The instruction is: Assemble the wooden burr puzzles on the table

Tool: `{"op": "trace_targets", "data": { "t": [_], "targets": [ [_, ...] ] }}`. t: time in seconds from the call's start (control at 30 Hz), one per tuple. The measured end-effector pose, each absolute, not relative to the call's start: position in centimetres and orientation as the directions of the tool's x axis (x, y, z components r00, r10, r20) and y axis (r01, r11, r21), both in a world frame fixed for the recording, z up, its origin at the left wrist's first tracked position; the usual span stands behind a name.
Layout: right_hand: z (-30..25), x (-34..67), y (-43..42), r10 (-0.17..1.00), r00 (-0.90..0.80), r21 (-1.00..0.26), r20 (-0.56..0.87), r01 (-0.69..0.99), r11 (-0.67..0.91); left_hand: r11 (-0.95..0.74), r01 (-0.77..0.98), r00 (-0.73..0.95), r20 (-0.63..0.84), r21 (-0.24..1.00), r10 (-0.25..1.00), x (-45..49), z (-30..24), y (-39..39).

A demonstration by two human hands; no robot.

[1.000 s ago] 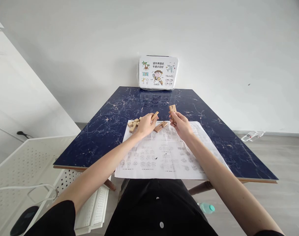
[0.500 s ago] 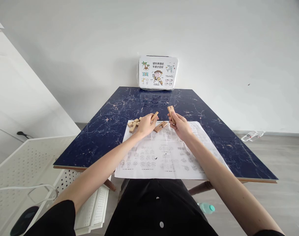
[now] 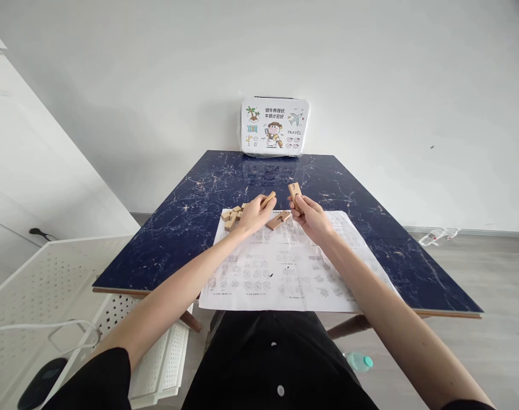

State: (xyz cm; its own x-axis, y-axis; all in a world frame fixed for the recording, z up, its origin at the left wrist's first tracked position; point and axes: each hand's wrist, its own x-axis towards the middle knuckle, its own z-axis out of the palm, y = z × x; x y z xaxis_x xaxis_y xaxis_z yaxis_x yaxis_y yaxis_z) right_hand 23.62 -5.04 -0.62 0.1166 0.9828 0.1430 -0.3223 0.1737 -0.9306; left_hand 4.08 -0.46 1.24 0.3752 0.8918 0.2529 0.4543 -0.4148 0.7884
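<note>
Head view, oblong wooden block (image 3: 294, 190) (black-marked), printed paper (image 3: 302, 279)

Marked wooden block (image 3: 294, 189) partly hidden by right hand (image 3: 314, 219), print (image 3: 256, 283) on paper sheet (image 3: 279, 302) illegible

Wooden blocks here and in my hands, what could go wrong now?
Your left hand might knock the block pile close beside it. Your right hand holds its marked block by the lower end, so it might slip. The paper overhangs the table, so a tug could shift the loose pieces.
</note>
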Motion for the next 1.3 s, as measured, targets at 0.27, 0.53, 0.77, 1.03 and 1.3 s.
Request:
{"op": "trace_targets", "data": {
  "t": [0.27, 0.53, 0.77, 1.03, 1.3],
  "targets": [
    [-0.2, 23.2, -5.5, 0.979, 0.091, -0.965, 0.181, -0.175, 0.194, -0.33, 0.23, 0.455, 0.199, 0.916, 0.868, 4.0, 1.2, 0.1],
    [0.4, 21.8, -6.7, 0.946, 0.056, -0.931, 0.319, 0.206, 0.302, -0.529, 0.269, 0.523, 0.339, 0.805, 0.782, 4.0, 0.5, 0.0],
    [-0.3, 22.4, -6.0, 0.916, 0.172, -0.908, 0.363, 0.288, 0.305, -0.436, 0.173, 0.516, 0.295, 0.883, 0.804, 4.1, 1.7, -0.7],
    [0.1, 22.0, -6.7, 0.914, 0.152, -0.88, 0.377, 0.367, 0.302, -0.562, 0.288, 0.567, 0.335, 0.775, 0.753, 4.0, 1.2, -0.7],
    [0.0, 21.9, -6.6, 0.919, 0.125, -0.885, 0.374, 0.344, 0.313, -0.553, 0.325, 0.55, 0.322, 0.768, 0.771, 4.0, 1.5, -1.1]
  ]
}}
